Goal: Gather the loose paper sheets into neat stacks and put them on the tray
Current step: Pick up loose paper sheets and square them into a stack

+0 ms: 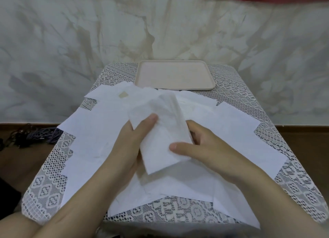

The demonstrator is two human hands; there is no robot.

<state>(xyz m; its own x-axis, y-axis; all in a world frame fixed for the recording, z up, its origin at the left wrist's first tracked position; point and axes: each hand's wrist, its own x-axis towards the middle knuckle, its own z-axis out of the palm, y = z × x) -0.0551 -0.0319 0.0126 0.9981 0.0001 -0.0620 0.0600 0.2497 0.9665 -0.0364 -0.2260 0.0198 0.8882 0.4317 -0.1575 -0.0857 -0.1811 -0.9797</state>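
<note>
The left hand (128,143) and right hand (204,146) both grip the paper stack (163,124), its long axis running toward the tray (174,75) straight ahead.

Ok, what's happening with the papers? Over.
Left hand, right hand both grip small paper stack. Tray holds no paper yet. Loose sheets cover table. Nothing blocking.

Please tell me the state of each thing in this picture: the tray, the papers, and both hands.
Tray: at the far end, no sheets on it yet.
Held stack: tilted, gripped on two sides.
Loose sheets: scattered, overlapping on the lace cloth.
Left hand: grips the stack's left side, thumb on top.
Right hand: grips its right side, thumb on top.
</note>
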